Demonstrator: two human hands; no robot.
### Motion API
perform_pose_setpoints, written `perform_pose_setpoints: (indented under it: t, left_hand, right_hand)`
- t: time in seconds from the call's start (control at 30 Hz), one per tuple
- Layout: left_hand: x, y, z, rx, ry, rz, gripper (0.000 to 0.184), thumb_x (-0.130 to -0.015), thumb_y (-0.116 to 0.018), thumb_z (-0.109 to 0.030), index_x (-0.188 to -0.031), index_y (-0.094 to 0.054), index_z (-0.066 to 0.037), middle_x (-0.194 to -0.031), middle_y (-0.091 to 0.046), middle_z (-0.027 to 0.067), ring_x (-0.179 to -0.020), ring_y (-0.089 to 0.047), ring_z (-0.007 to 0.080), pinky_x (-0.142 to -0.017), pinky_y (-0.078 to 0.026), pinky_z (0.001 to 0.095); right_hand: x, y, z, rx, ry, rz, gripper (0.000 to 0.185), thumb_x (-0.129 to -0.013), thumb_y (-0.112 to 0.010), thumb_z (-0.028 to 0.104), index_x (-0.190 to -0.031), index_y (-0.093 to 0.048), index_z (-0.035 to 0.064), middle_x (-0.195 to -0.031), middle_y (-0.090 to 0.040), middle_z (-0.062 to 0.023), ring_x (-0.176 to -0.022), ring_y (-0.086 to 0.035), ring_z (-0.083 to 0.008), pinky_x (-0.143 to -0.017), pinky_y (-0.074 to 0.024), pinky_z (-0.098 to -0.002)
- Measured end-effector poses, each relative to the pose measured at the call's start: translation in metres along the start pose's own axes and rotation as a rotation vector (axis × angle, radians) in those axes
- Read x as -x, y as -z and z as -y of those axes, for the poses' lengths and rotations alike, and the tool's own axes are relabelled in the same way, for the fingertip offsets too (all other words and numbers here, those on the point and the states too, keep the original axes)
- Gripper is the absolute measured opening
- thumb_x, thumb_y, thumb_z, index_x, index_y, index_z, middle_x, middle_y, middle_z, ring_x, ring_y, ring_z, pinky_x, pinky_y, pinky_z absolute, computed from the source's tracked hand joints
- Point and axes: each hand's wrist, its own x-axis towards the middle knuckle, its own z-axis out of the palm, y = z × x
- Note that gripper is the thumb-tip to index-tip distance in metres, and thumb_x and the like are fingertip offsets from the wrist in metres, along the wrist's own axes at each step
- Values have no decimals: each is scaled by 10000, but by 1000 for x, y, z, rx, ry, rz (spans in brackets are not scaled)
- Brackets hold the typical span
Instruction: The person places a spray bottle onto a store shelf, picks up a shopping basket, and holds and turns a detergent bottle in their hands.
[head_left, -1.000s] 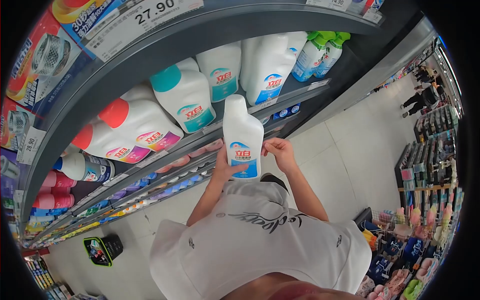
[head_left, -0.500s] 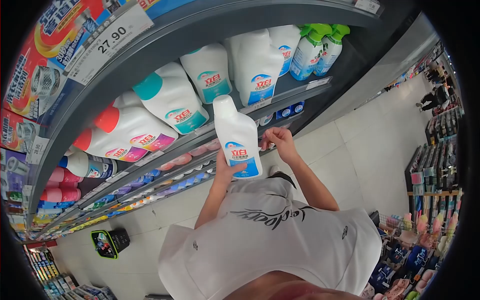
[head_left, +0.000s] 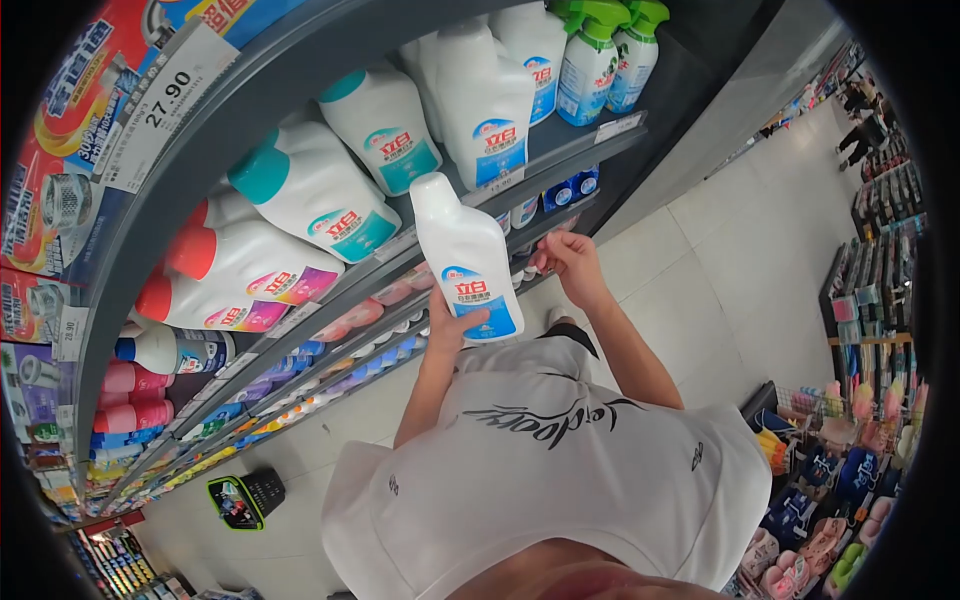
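A white laundry bleach bottle (head_left: 465, 245) with a white cap and a blue-and-white label is held in front of the shelf, leaning slightly left. My left hand (head_left: 452, 325) grips its lower part, the thumb lying across the label. To the right of the bottle, my right hand (head_left: 568, 268) is raised with its fingers curled in a loose pinch, apart from the bottle; nothing shows between them. Behind, on the shelf, stands a similar blue-labelled bottle (head_left: 485, 110), beside a teal-labelled bottle (head_left: 385, 125).
The shelf edge (head_left: 560, 165) runs close behind the held bottle. Green-topped spray bottles (head_left: 588, 65) stand at its right end, and red-capped bottles (head_left: 260, 275) at the left. A shopping basket (head_left: 245, 498) sits on the tiled floor (head_left: 690, 285). Slippers (head_left: 815, 550) hang at lower right.
The view has shifted, so shelf goods appear higher and further left. The bottle tilts a little more to the left in my left hand. My right hand keeps its curled pose.
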Motion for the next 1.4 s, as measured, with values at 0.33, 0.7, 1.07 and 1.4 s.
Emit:
perform_pose_setpoints:
  t: [0.33, 0.7, 1.07, 1.4]
  left_hand:
    - [9, -4, -3, -35, 9, -12, 644, -576, -784, -12, -1160, -512, 2, -1041, -639, 102, -927, -634, 189, -827, -510, 314]
    - [15, 1, -5, -46, -2, 12, 618, -593, -786, 3, -1151, -520, -3, -1039, -641, 102, -925, -634, 179, -821, -513, 312]
    - [22, 0, -6, -141, -28, 30, 657, -581, -808, -22, -1164, -505, -15, -1043, -634, 96, -924, -632, 173, -820, -515, 311]
    - [17, -16, -12, -208, -53, 28, 682, -621, -807, -33, -1211, -466, -18, -1075, -613, 97, -975, -617, 183, -853, -513, 327]
  right_hand:
    - [11, -4, 10, -253, -52, 37, 440, -988, -404, 372, -957, -630, -4, -667, -608, -74, -752, -624, -214, -613, -437, -276]
    - [15, -2, -6, -195, -3, 79, 254, -942, -532, 260, -895, -611, 23, -716, -629, -63, -769, -637, -184, -623, -430, -268]
    - [19, -6, -23, -178, 11, 126, 388, -955, -510, 324, -677, -536, 55, -650, -590, -76, -699, -603, -200, -620, -452, -284]
    - [32, -27, -30, -88, 50, 273, 740, -772, -704, 501, -1288, -422, 52, -1224, -542, -69, -1145, -503, -169, -964, -384, -351]
